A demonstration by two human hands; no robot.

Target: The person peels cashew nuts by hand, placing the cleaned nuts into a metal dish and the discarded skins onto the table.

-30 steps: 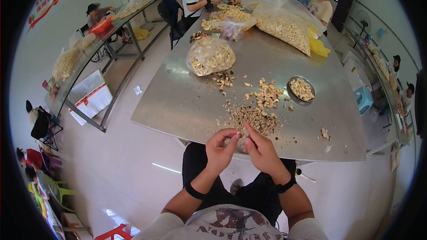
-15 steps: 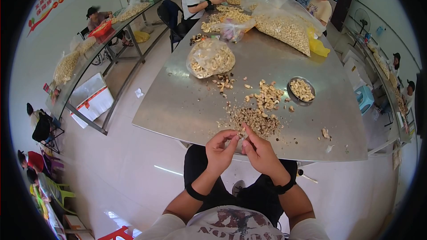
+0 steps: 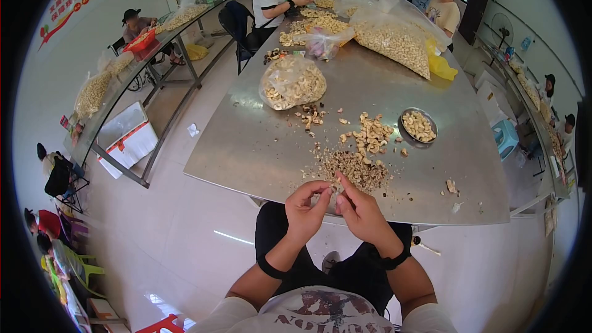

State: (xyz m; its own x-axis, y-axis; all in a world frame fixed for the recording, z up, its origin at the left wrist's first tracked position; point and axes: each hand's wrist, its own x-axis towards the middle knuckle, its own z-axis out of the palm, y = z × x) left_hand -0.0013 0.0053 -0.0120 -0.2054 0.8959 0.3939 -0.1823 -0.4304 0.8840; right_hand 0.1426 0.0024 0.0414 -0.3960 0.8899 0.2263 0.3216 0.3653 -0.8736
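Note:
My left hand and my right hand meet at the front edge of the metal table. Thumbs and forefingers of both are closed on a small pale cashew nut, mostly covered by the fingertips. Just beyond the fingers lies a heap of brown skin crumbs. Behind it is a loose pile of cashew nuts. A round metal dish with pale cashews stands to the right of that pile. Darker cashew pieces lie to the left.
A clear bag of cashews sits at the left of the table. Farther back are a large cashew bag, a yellow bag and more nuts. People work at the far end and at side tables. Scraps lie on the right.
Both hands hold nearly the same pose, with fingertips still together on the nut. At the left table, the person in a cap has raised their head slightly.

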